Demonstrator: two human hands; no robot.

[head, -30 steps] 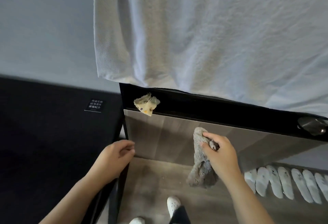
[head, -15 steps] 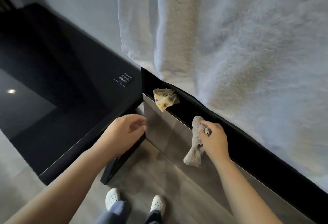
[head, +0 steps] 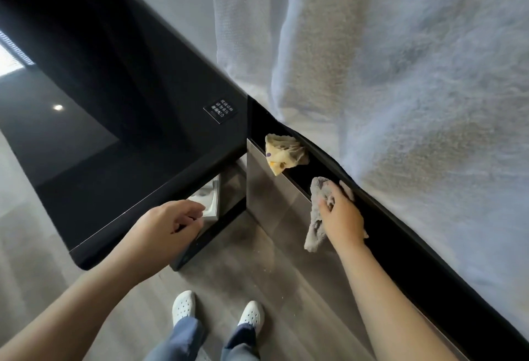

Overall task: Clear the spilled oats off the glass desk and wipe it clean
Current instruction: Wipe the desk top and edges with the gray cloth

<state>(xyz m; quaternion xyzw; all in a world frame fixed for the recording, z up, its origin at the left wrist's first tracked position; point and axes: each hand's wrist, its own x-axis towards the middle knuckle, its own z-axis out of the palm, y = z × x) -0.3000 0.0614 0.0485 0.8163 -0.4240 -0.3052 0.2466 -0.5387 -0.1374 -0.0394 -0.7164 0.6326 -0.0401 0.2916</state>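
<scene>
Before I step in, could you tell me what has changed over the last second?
The right hand lifted the grey cloth from in front of the grey panel onto the black ledge, still holding it. The left hand stayed loosely curled, empty, by the glass desk; the yellow cloth stayed on the ledge.

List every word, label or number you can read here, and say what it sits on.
On the glass desk, a black label: three rows of white characters, too blurred to read.
No text on the grey cloth, yellow cloth or white towel.
</scene>
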